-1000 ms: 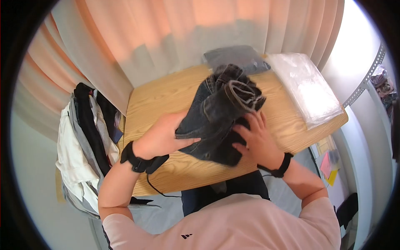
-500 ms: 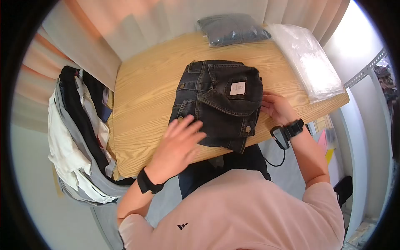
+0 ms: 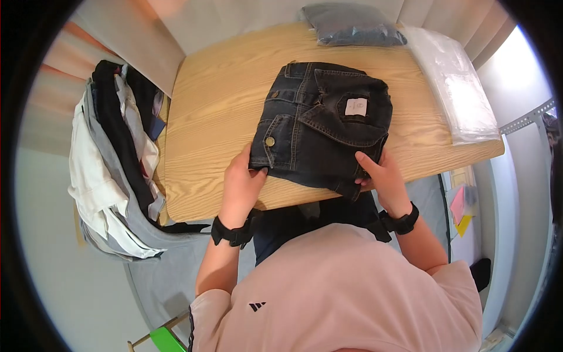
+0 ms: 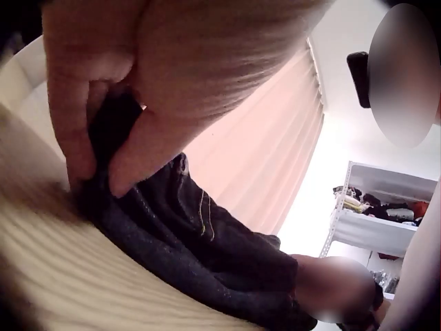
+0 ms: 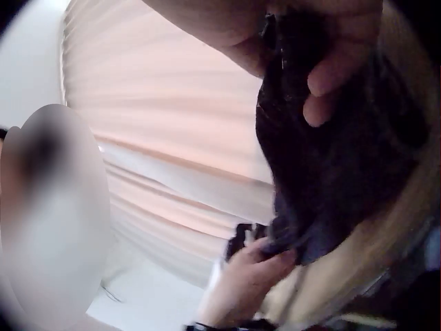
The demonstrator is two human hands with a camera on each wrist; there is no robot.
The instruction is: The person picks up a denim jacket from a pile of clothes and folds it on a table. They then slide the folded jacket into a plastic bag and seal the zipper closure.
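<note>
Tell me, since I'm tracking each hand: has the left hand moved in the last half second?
Yes. The left hand has slid off the top of the folded denim jacket to its near left corner, which it now grips.

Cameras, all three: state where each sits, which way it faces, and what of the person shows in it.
Head: worn on the head, facing down at the wooden table and the folded denim jacket; shows both forearms, the left hand and the right hand.
Left wrist: under the left hand, facing along the tabletop; fingers pinch the jacket edge.
Right wrist: under the right hand, facing toward the curtain; its grip on the denim shows.
Shared: each wrist view catches the opposite hand, and all show the jacket.
</note>
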